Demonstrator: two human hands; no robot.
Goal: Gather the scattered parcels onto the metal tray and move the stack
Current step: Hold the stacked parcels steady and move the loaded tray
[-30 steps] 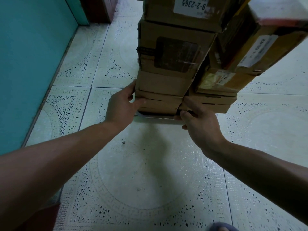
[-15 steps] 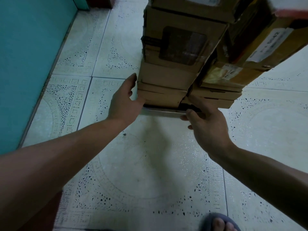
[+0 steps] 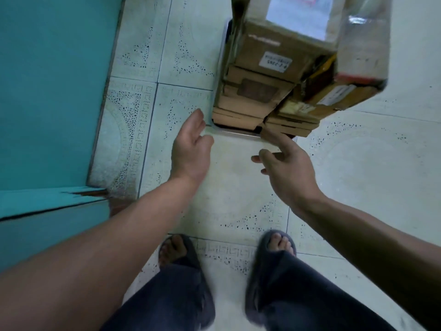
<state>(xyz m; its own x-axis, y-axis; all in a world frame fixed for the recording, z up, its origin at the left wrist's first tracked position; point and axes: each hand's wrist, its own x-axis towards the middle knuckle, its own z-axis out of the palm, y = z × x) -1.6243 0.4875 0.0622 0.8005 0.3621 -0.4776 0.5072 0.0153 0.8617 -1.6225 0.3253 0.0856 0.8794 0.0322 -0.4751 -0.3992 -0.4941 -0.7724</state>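
Parcel stack [image 3: 262, 91] on metal tray [image 3: 238, 133]. Left hand [image 3: 191, 149], right hand [image 3: 286, 168] just beside tray: grip slack, empty (fingers spread).

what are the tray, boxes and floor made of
Tray: looks like metal; its thin rim is pale and shiny.
Boxes: brown cardboard, matte, with paper labels and tape.
Floor: smooth tiles, probably ceramic, with grout lines and a printed speckle pattern.

Dim, greenish indoor light lies evenly over the pale floor tiles [image 3: 238, 187], and shadows are soft. Motion blur smears the parcel stack [image 3: 286, 68], the left hand [image 3: 191, 149] and the right hand [image 3: 286, 166]. Wide-angle distortion bends the edges.
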